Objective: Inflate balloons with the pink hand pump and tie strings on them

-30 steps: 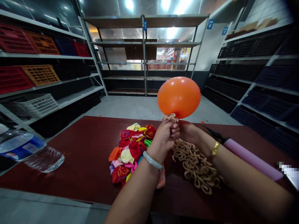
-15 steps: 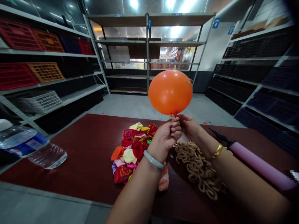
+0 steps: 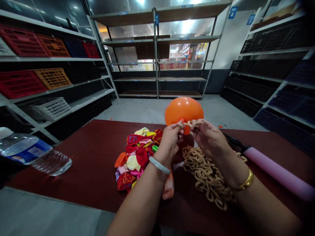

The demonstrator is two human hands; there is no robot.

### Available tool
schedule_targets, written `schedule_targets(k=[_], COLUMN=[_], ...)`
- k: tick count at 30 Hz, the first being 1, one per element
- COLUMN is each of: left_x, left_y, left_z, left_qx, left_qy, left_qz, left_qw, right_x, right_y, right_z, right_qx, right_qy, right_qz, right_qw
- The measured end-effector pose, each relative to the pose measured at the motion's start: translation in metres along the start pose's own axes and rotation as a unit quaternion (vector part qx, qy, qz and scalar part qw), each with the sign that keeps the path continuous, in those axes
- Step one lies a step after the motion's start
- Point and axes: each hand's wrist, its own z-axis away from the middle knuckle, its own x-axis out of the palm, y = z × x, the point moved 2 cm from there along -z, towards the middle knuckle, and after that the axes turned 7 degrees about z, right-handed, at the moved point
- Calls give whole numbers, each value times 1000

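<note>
An inflated orange balloon [image 3: 183, 109] sits just beyond my hands, lower than the shelves behind it. Between my fingers runs a short piece of tan cord [image 3: 187, 124], right in front of the balloon's neck. My left hand [image 3: 173, 136] pinches one end of it, and my right hand [image 3: 206, 136] grips the other side. Whether the cord loops around the neck is hard to make out. Below my right hand lies a tangled heap of similar tan cord [image 3: 205, 177]. A pile of uninflated balloons [image 3: 137, 155] in many colours lies left of my left wrist.
On the dark red table [image 3: 93, 164], a clear water bottle [image 3: 36, 152] with a blue label lies at the left. A pink hand pump [image 3: 275, 172] with a black nozzle rests at the right. Shelves with plastic crates [image 3: 51, 78] line the sides; a metal rack [image 3: 155, 52] stands behind.
The balloon has come down and now sits behind my hands. My right hand has turned and drawn slightly to the right, and tan cord now shows between both hands.
</note>
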Motion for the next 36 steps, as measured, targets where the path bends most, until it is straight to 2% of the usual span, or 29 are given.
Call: schedule_targets(k=[3,6,9,12,13,15,16,18,20,23,27,30,33,36], left_x=[4,8,12,15,16,17,17,18,17,15,16,16,13,11], left_y=[-6,-11,-10,-4,-2,0,0,-3,-8,-14,-14,-11,-8,-5], left_z=[-1,-2,0,7,10,13,14,13,11,8,8,9,11,15], left_qx=[18,40,38,58,63,55,46,36,42,50,58,100,164,221], left_qy=[-3,2,-12,-21,-23,-33,-44,-64,-76,-76,-75,-63,-44,-52], left_qz=[19,50,60,48,44,42,39,21,3,5,-44,-133,-244,-356], left_qw=[1000,998,997,997,997,997,997,997,996,996,995,984,955,907], right_x=[6,13,16,13,10,3,-1,-7,-9,-7,-7,-9,-13,-18], right_y=[-11,-24,-39,-53,-56,-54,-51,-43,-33,-26,-27,-28,-25,-18], right_z=[7,16,24,29,30,27,25,20,16,13,13,12,10,8], right_qx=[-109,-218,-269,-293,-292,-276,-273,-277,-292,-309,-304,-275,-212,-97], right_qy=[-41,-96,-152,-176,-163,-86,-31,50,59,38,36,23,18,11], right_qz=[159,292,282,192,171,188,224,319,393,423,377,338,307,239], right_qw=[980,926,909,920,927,939,935,905,870,851,874,900,928,966])
